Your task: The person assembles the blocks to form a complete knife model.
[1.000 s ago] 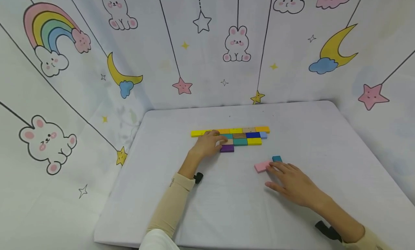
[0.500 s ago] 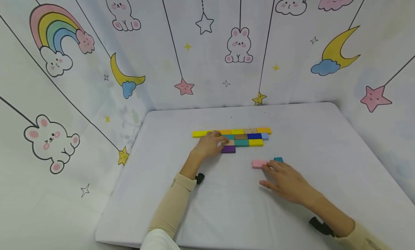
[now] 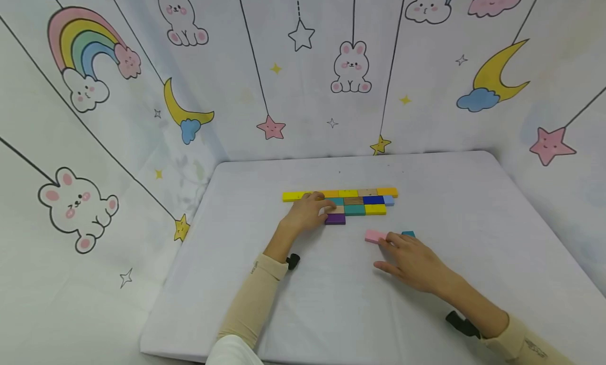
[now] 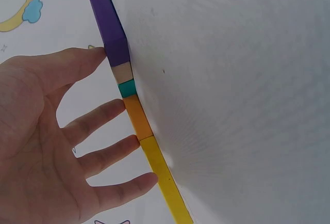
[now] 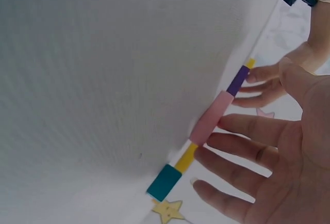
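My left hand (image 3: 307,212) rests at the left part of a group of flat, coloured wooden blocks. In the left wrist view its thumb touches the purple block (image 4: 110,25), and its other fingers extend to the orange block (image 4: 138,116) and yellow block (image 4: 167,177). To the right and nearer, my right hand (image 3: 414,262) lies with loosely extended fingers at a pink block (image 3: 375,236); its fingertips touch that block and the thumb stands apart. Just behind the right hand, a teal-blue block (image 3: 408,233) is partly hidden by its fingers.
Rows of blocks sit side by side, including an orange block (image 3: 388,192) at the back right, a dark blue block (image 3: 373,200), a light blue block (image 3: 389,200), a green block (image 3: 354,210) and a yellow block (image 3: 375,209). A white cloth (image 3: 331,312) covers the table.
The right hand has slid leftward, and the pink block has moved left with it, turning a little. The teal-blue block stays about where it was. My left hand keeps its place on the blocks.
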`<state>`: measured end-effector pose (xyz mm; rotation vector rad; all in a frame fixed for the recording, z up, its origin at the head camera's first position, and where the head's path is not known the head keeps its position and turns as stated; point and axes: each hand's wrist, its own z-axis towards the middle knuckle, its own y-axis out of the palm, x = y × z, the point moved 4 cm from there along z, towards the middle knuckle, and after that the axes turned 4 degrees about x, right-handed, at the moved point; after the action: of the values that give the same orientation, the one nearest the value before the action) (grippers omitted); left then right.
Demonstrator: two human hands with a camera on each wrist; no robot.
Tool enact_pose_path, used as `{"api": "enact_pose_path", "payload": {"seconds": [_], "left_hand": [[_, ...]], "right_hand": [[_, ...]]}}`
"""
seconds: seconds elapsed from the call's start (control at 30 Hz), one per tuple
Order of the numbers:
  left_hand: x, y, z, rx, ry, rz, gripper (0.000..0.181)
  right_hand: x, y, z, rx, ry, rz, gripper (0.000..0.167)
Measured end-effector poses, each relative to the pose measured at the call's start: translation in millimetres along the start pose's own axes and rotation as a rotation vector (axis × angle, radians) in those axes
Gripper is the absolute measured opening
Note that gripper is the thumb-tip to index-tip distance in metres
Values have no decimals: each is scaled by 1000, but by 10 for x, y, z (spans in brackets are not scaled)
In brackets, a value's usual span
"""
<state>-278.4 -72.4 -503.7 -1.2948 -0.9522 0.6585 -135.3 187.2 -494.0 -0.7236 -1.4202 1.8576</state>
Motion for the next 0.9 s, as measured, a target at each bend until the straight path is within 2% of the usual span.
{"api": "enact_pose_path", "payload": {"seconds": [0.37,0.57,0.8,0.9], "left_hand": [[30,-43,-23,-2,6,-12,35],[28,-45,-25,2,9,-13,35],[37,-47,-30,2,7,-16,35],[33,-39,-26,3,10,-7,35]], "right_hand": [[16,57,125,-41,22,-9,60],[6,61,188,-17,8,-59,56],[-23,59,237,-3,13,-77,59],[-33,52,255,6,10,-81,54]]}}
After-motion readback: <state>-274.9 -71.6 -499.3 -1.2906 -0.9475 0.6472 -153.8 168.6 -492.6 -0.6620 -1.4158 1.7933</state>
